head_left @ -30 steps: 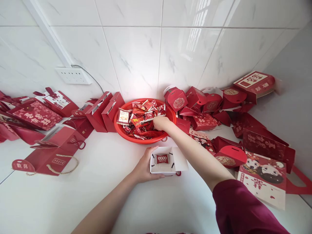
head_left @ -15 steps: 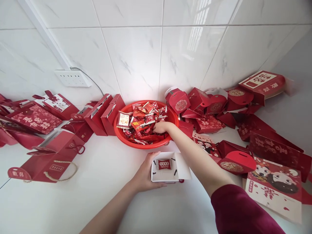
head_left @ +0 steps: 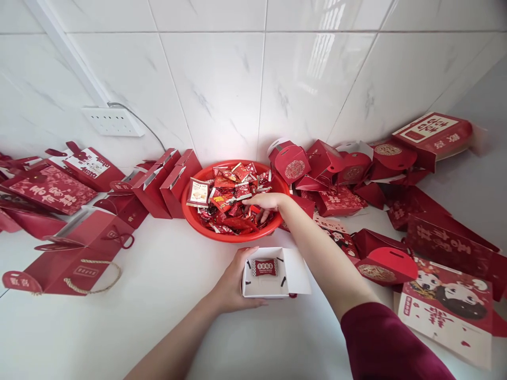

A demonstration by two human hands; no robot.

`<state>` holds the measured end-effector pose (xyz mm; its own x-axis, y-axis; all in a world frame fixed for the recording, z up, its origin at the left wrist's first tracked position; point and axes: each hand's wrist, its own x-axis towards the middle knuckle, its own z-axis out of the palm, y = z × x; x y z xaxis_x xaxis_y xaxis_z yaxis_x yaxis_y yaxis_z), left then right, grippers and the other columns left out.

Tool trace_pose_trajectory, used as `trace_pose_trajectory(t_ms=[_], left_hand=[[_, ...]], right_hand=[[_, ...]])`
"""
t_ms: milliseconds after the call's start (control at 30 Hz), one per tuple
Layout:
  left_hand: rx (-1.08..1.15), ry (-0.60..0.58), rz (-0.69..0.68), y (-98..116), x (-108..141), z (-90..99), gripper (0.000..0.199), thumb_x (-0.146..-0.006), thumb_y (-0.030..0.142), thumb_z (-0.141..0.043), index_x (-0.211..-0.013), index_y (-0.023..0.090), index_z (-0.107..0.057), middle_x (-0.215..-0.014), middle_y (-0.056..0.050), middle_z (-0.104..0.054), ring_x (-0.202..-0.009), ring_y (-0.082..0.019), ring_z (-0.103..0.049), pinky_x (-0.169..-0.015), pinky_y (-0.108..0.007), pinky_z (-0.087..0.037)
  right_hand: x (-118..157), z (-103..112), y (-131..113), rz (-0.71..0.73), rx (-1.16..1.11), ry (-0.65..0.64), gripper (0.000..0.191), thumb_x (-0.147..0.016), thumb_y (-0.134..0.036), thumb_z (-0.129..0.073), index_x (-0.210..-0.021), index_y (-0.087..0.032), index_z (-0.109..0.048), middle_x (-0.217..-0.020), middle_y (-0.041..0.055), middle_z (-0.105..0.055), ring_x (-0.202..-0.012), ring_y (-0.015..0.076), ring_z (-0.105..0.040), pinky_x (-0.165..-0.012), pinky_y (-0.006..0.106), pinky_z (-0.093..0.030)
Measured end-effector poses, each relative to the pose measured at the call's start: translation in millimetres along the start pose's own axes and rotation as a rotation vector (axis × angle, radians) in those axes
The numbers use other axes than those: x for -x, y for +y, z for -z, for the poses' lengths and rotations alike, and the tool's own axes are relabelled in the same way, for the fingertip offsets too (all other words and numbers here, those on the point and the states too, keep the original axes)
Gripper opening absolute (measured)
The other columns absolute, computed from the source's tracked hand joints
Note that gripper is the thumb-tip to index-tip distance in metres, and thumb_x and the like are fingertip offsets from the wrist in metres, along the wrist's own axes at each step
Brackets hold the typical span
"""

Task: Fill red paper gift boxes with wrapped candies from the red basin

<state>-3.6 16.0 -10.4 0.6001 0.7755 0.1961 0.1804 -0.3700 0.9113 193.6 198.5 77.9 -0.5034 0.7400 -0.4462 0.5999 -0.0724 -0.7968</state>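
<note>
My left hand [head_left: 233, 282] grips the left side of a small white gift box [head_left: 259, 288], thumb along the top edge and fingers beneath. The box stands with its lid flap [head_left: 299, 272] folded out to the right. Inside lies one red wrapped candy [head_left: 265, 267]. My right hand [head_left: 266, 203] reaches into a red plastic basin [head_left: 212, 233] heaped with red-wrapped sweets [head_left: 227, 196]. Its fingers are spread over and among the sweets, and some fingertips are hidden; nothing shows held in them. A cream-coloured snack packet [head_left: 198, 192] leans on the basin's left rim.
Red gift boxes [head_left: 47, 190] crowd the left, with a rope-handled box [head_left: 79, 266] nearer. More red boxes [head_left: 386, 264] pile up at right beside a flat printed box [head_left: 446, 311]. Behind, a power strip [head_left: 113, 122] sits against the tiled wall [head_left: 222, 89].
My right hand has lifted slightly and its fingers have spread apart over the sweets. My left hand and the white box stay nearly in place. The view has shifted a little.
</note>
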Motion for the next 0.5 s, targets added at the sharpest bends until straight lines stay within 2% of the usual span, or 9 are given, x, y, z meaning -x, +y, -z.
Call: trace_pose_trajectory(t_ms=[67,167,300,433,500], left_hand=[[-0.003,0.006,0.001,0.0,0.1,-0.1,0.112,-0.061,0.047,-0.089,-0.151,0.038,-0.023,-0.146,-0.011,-0.037,-0.133,-0.041,-0.045,-0.108,-0.058,-0.044],[-0.004,0.01,0.007,0.3,0.0,-0.5,0.114,-0.059,0.047,-0.09,-0.151,0.04,-0.024,-0.145,-0.012,-0.039,-0.133,-0.043,-0.045,-0.107,-0.059,-0.044],[0.003,0.014,0.014,0.5,0.0,-1.1,0.115,-0.058,0.046,-0.091,-0.151,0.041,-0.024,-0.146,-0.011,-0.039,-0.133,-0.042,-0.045,-0.108,-0.058,-0.044],[0.01,0.015,0.01,-0.2,0.8,-1.0,0.112,-0.06,0.045,-0.09,-0.151,0.038,-0.024,-0.147,-0.011,-0.037,-0.134,-0.04,-0.045,-0.108,-0.058,-0.043],[0.02,0.013,0.006,-0.8,1.1,-0.8,0.112,-0.061,0.045,-0.09,-0.151,0.038,-0.024,-0.148,-0.011,-0.035,-0.134,-0.039,-0.044,-0.108,-0.058,-0.044]], right_hand=[[-1.3,1.6,0.5,0.017,-0.077,-0.044,0.051,-0.098,-0.057,-0.048,-0.121,-0.015,-0.065,-0.103,0.0115,-0.073,-0.073,0.0186,-0.073,-0.064,0.03,-0.063],[-2.1,4.2,0.4,0.063,-0.156,-0.076,0.051,-0.101,-0.056,-0.041,-0.116,-0.014,-0.065,-0.097,0.0109,-0.074,-0.074,0.0169,-0.072,-0.066,0.029,-0.063],[0.3,4.8,-1.4,0.132,-0.165,-0.042,0.053,-0.105,-0.051,-0.032,-0.105,-0.012,-0.068,-0.1,0.0116,-0.076,-0.082,0.0162,-0.072,-0.073,0.026,-0.061],[2.8,1.4,-5.2,0.158,-0.045,0.1,0.058,-0.104,-0.051,-0.035,-0.077,-0.012,-0.069,-0.097,0.0122,-0.078,-0.088,0.0157,-0.072,-0.085,0.024,-0.055],[2.0,1.0,-6.7,0.13,0.057,0.255,0.061,-0.103,-0.052,-0.033,-0.077,-0.011,-0.07,-0.096,0.0137,-0.077,-0.091,0.018,-0.072,-0.089,0.025,-0.052]])
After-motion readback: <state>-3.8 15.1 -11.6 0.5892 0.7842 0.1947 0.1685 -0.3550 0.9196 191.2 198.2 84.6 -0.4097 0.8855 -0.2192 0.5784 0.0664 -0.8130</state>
